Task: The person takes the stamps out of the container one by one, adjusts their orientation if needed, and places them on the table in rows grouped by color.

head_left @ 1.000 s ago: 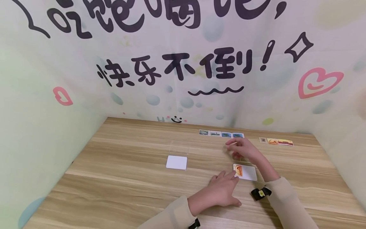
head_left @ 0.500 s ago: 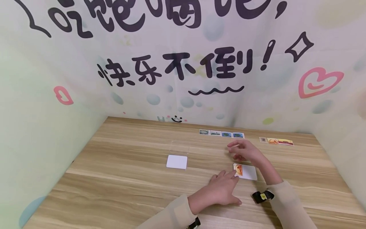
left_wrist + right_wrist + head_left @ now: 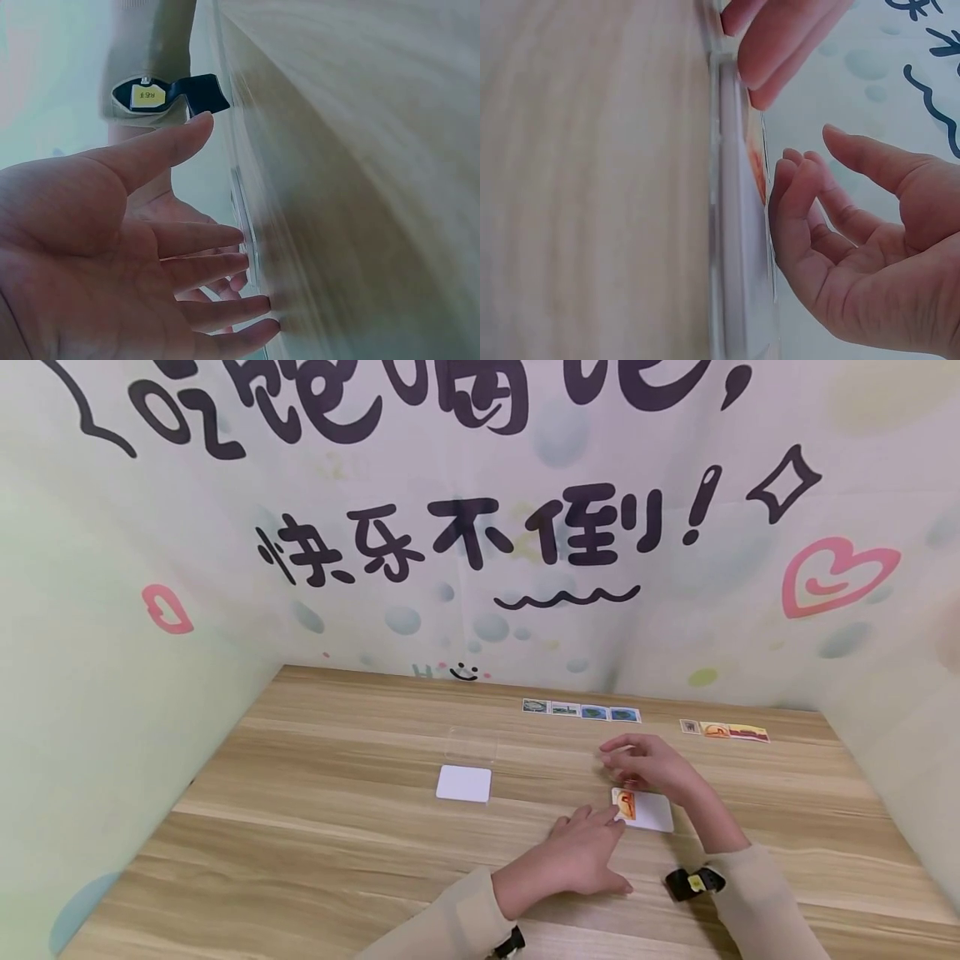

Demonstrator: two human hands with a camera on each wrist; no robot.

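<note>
A white card (image 3: pixel 654 812) lies flat at the right of the head view, an orange stamp (image 3: pixel 625 804) on its left part. Seen edge-on in the right wrist view, the card (image 3: pixel 739 225) has a clear layer along its edge. My left hand (image 3: pixel 588 858) reaches in from the near side; its straight fingers rest on the card's left edge and the stamp's side. Just beyond the card hovers my right hand (image 3: pixel 656 767), fingers loosely bent and thumb apart, with nothing visible in the grasp (image 3: pixel 870 247).
Another white card (image 3: pixel 463 783) lies to the left, a clear plastic piece (image 3: pixel 471 744) just behind it. Along the wooden table's (image 3: pixel 315 827) back lie a row of stamps (image 3: pixel 581 710) and, farther right, a shorter row of stamps (image 3: pixel 725 731). A printed cloth (image 3: pixel 450 627) hangs behind.
My right hand has moved slightly toward me and to the right, nearer the card. The left hand stays in place on the card's edge. The cards and stamps have not moved.
</note>
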